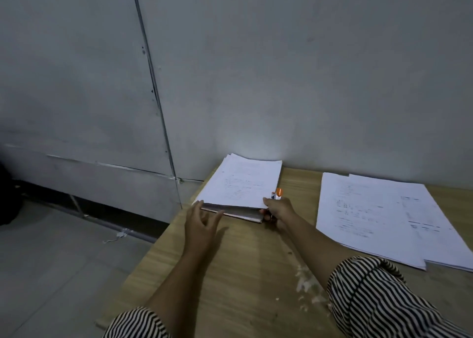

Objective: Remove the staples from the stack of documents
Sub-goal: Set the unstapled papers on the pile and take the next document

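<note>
My two hands reach for a stack of documents [240,186] at the far left corner of a wooden table [230,261].

The stack looks thick and heavy, though its top sheets are thin, floppy and likely to slide. Loose sheets [384,217] lie well apart to the right. My left hand [202,225] has spread fingers by the near left corner. My right hand [279,209] pinches the top sheets' near right corner (best held there) and grips an orange-tipped tool [277,194].

My bare forearms come out of loose black-and-white striped sleeves [368,294], bunched above each elbow, and my hands [201,225] wear no gloves or rings.
</note>
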